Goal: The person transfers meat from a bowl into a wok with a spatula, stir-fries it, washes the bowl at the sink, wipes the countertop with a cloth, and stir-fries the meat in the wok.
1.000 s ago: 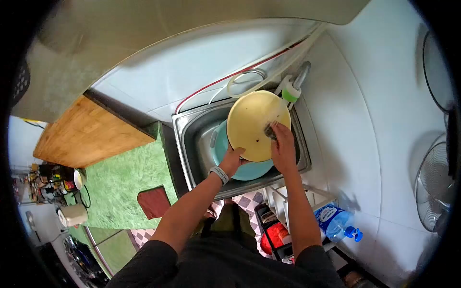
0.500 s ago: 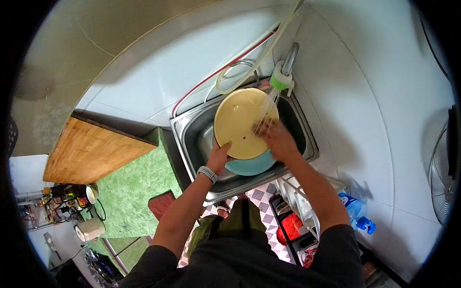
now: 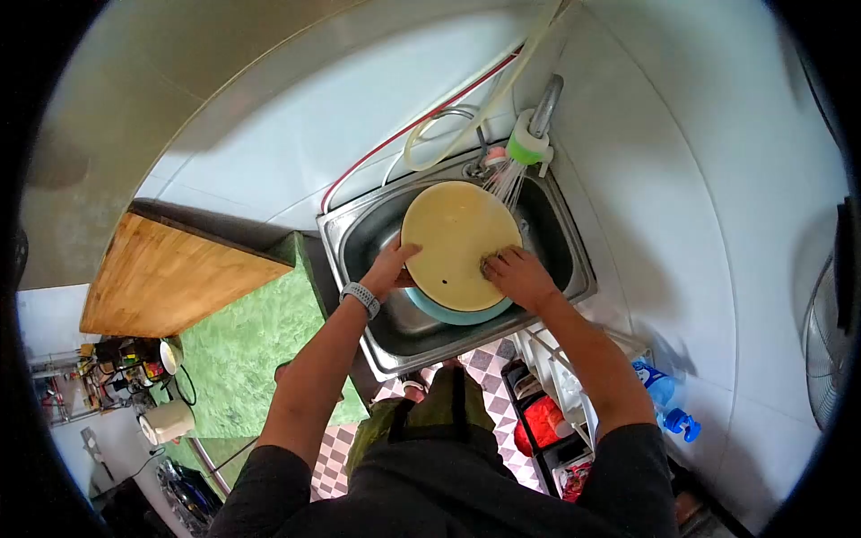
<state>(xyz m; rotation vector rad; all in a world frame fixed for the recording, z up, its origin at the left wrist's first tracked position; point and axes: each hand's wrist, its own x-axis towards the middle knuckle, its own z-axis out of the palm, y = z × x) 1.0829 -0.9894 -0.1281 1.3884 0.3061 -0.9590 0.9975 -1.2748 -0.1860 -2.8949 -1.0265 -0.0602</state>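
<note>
one yellow dish [image 3: 459, 235] is held over the metal sink [image 3: 332, 227], overlapping a pale blue basin [image 3: 462, 316] below it. the left hand [image 3: 391, 267] grips its left edge, thumb over the rim, the other fingers mostly hidden underneath. the right hand [image 3: 522, 278] has its fingers bunched around a dark scrubber [image 3: 490, 267], pressed to the dish's right side. water streams from the green-and-white nozzle [image 3: 526, 148] near its upper edge.

From afar I see the dish [image 3: 457, 233] over the basin [image 3: 459, 316] in the sink [image 3: 390, 327], the faucet [image 3: 546, 108] behind, the counter [image 3: 247, 345] at left.
</note>
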